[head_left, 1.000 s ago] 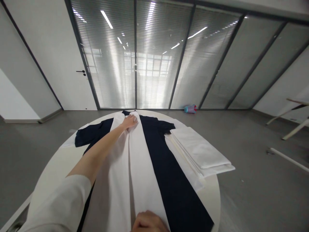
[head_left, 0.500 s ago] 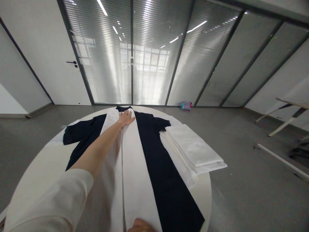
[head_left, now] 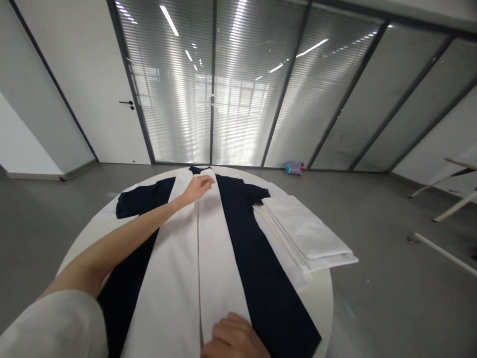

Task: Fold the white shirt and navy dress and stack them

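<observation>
Clearly my left hand [head_left: 197, 188] hovers half-open above the collar of the garment [head_left: 208, 258] spread on the surface [head_left: 320, 298]; my right hand [head_left: 233, 340] pins its hem loosely, so a tug could rumple the panels

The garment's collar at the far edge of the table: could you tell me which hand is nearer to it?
Left. The left hand is just short of the collar, at the garment's far end. The right hand rests on the near hem, a full garment length away.
</observation>
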Demonstrator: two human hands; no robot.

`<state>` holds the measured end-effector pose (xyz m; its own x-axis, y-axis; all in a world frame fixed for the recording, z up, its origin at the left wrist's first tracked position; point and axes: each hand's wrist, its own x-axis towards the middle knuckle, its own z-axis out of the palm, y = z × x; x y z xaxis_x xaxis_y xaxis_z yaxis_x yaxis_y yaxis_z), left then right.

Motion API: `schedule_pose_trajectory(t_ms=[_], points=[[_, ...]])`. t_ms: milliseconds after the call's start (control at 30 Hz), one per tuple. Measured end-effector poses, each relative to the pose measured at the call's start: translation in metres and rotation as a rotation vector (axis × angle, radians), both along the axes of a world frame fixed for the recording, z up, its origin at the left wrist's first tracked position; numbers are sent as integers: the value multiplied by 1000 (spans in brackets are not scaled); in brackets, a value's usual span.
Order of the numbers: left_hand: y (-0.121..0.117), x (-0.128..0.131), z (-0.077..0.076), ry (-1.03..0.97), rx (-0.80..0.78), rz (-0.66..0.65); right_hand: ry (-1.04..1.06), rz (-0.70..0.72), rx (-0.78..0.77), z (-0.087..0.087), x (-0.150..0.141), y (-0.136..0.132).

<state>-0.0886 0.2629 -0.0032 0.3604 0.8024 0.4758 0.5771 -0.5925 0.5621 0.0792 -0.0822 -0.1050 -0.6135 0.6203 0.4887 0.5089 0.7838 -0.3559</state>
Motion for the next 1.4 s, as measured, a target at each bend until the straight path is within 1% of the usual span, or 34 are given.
schedule_pose_trajectory(t_ms=[67,133,233,300,367,433,500,567,633,700,733,800,900,967,1200,1400], points=[[-44,-22,3,35,-61,-134,16,-27,-8,14,5,-1],[-92,-43,2,109,-85,-225,-4,-27,-52,26,7,-5],[-156,-68,-8,233,-45,-310,-43,-9,-142,45,5,-13],[-192,-77,-15,311,-12,-364,-86,7,-223,61,5,-17],[-222,-81,-21,387,-5,-398,-155,45,-286,81,7,-16],[-248,-80,-24,448,-12,-426,-232,105,-304,103,11,-8],[-270,-75,-26,479,-10,-444,-283,160,-294,122,14,8],[-286,-69,-28,489,6,-446,-283,158,-285,132,15,29],[-296,-65,-32,497,24,-436,-219,68,-270,130,14,51],[-301,-63,-36,501,36,-435,-173,-11,-274,119,12,68],[-301,-63,-37,506,38,-442,-171,-22,-292,112,11,73],[-301,-64,-38,511,43,-455,-188,-2,-336,98,11,78],[-300,-66,-38,541,47,-475,-169,16,-365,85,10,78],[-300,-66,-37,559,43,-487,-150,16,-379,83,10,77],[-300,-62,-32,582,-7,-491,-141,19,-444,87,10,79],[-297,-64,-34,559,-23,-492,-112,56,-476,86,13,80]])
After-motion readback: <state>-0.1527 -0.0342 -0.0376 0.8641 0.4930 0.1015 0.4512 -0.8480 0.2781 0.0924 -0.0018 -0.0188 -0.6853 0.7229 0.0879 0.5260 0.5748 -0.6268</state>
